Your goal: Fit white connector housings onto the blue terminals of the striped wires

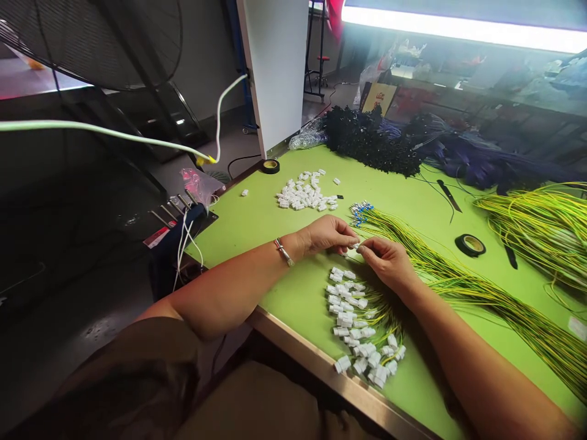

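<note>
My left hand (328, 235) and my right hand (387, 261) meet fingertip to fingertip over the green table (257, 220). The left pinches a small white connector (354, 245); the right pinches the end of a yellow-green wire against it. A silver bracelet (284, 252) sits on my left wrist. Just below my hands lies a row of wires fitted with white connectors (360, 330). The long bundle of yellow-green wires (463, 281) with blue terminal ends (360, 212) runs from beside my hands to the right.
A pile of loose white connectors (305, 194) lies further back. Tape rolls (470, 245) (271, 165), black-handled tools (449, 195), a heap of black parts (371, 143), another wire coil (541, 226), a rack of metal pins (177, 208) and a fan (92, 43) surround the work area.
</note>
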`<state>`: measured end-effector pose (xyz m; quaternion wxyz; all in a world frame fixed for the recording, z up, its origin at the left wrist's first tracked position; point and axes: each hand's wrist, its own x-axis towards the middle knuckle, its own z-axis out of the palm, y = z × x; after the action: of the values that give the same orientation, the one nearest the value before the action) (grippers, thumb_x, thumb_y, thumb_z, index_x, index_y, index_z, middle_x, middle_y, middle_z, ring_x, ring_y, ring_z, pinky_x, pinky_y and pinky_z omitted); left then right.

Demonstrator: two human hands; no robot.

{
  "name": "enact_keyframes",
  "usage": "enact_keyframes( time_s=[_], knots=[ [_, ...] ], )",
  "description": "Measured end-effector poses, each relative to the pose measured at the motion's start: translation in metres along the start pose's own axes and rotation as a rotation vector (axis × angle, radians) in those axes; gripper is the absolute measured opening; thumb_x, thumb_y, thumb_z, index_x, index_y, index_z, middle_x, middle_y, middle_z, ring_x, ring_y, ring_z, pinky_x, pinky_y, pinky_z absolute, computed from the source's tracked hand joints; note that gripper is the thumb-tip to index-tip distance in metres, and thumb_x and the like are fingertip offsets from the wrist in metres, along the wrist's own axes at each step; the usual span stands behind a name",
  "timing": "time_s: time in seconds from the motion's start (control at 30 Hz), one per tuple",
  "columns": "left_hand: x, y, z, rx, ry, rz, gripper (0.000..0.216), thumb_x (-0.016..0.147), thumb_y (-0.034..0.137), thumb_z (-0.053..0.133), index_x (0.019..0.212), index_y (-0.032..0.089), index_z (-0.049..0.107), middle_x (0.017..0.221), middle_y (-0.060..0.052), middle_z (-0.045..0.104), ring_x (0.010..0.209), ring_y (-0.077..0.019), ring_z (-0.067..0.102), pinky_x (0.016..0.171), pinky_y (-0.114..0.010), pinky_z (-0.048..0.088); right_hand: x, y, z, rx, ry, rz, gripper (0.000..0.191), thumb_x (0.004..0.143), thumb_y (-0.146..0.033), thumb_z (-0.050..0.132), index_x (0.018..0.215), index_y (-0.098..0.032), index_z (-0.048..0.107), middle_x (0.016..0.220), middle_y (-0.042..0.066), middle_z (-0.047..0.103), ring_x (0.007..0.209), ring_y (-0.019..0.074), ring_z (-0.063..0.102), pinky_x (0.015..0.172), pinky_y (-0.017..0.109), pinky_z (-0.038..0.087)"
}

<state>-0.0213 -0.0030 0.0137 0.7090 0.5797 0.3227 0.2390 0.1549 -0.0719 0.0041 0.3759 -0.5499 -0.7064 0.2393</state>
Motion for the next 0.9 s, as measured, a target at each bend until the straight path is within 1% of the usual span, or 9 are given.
enact_keyframes(
  time_s=[0.13,0.23,0.4,0.47,0.53,0.63,0.7,0.77,0.9],
  knots=[
    [0.002,0.002,-0.004,0.236,0.053,0.086,0.009,0.073,0.013,0.07,0.08,0.008,0.073,0.058,0.0,0.063,0.049,-0.0046,0.049,0.051,-0.018,0.039,0.008,0.005,-0.007,-0.164,0.099,0.043,0.025,0.083,-0.037,0.054,0.07,-0.018,0.065,0.057,-0.001,0.057,0.051,0.0124,0.047,0.053,0.026,0.037],
    [0.002,0.0,-0.002,0.367,0.029,0.137,0.01,0.07,0.008,0.069,0.078,0.009,0.075,0.069,-0.003,0.07,0.059,-0.0073,0.055,0.061,-0.02,0.044,0.014,0.016,-0.009,-0.438,0.165,0.011,0.022,0.084,-0.034,0.053,0.089,-0.019,0.07,0.081,0.005,0.069,0.064,0.0163,0.056,0.062,0.03,0.042],
    [-0.013,0.005,0.007,0.461,-0.501,0.072,0.011,0.064,0.017,0.078,0.075,0.014,0.076,0.069,-0.002,0.07,0.063,-0.0112,0.058,0.059,-0.021,0.044,0.017,0.026,-0.004,-0.747,0.044,-0.01,0.02,0.087,-0.035,0.053,0.089,-0.022,0.068,0.092,0.006,0.067,0.078,0.0203,0.06,0.06,0.03,0.04],
    [-0.015,0.008,0.006,0.488,-0.576,0.055,0.012,0.064,0.022,0.079,0.073,0.015,0.076,0.065,-0.001,0.068,0.059,-0.0105,0.055,0.055,-0.02,0.042,0.016,0.026,-0.002,-0.793,0.028,-0.04,0.021,0.088,-0.035,0.052,0.085,-0.022,0.067,0.087,0.006,0.066,0.076,0.02,0.059,0.058,0.03,0.037],
    [-0.011,0.011,-0.001,0.527,-0.347,0.114,0.012,0.073,0.026,0.073,0.072,0.013,0.075,0.062,-0.001,0.065,0.057,-0.0094,0.053,0.055,-0.021,0.041,0.015,0.026,-0.001,-0.803,0.054,-0.084,0.02,0.089,-0.034,0.051,0.083,-0.021,0.066,0.086,0.005,0.065,0.075,0.0194,0.059,0.057,0.029,0.036],
    [0.003,0.01,-0.023,0.662,0.3,0.28,0.016,0.082,0.021,0.063,0.072,0.012,0.073,0.069,-0.003,0.066,0.066,-0.0111,0.056,0.067,-0.024,0.044,0.012,0.027,0.0,-0.796,0.146,-0.133,0.018,0.089,-0.031,0.051,0.084,-0.02,0.064,0.088,0.006,0.066,0.075,0.0186,0.058,0.058,0.028,0.035],
    [0.014,0.005,-0.04,0.797,0.62,0.336,0.014,0.083,0.017,0.061,0.08,0.013,0.074,0.082,-0.006,0.068,0.077,-0.014,0.059,0.077,-0.026,0.045,0.01,0.028,0.001,-0.79,0.18,-0.165,0.016,0.088,-0.028,0.051,0.084,-0.019,0.063,0.088,0.007,0.066,0.075,0.0184,0.059,0.059,0.028,0.036],
    [0.022,-0.001,-0.052,0.922,0.704,0.325,0.018,0.085,0.014,0.058,0.091,0.013,0.075,0.094,-0.009,0.068,0.086,-0.0162,0.06,0.082,-0.028,0.046,0.008,0.028,0.002,-0.792,0.186,-0.172,0.015,0.088,-0.026,0.051,0.083,-0.018,0.062,0.085,0.006,0.067,0.073,0.0182,0.059,0.059,0.028,0.036],
    [0.029,-0.009,-0.054,1.161,0.556,0.265,0.024,0.089,0.017,0.052,0.093,0.013,0.075,0.098,-0.012,0.064,0.092,-0.0193,0.06,0.083,-0.029,0.046,0.006,0.028,0.006,-0.793,0.173,-0.154,0.014,0.087,-0.026,0.052,0.086,-0.019,0.063,0.077,0.005,0.068,0.066,0.0182,0.059,0.058,0.028,0.036]
  ],
)
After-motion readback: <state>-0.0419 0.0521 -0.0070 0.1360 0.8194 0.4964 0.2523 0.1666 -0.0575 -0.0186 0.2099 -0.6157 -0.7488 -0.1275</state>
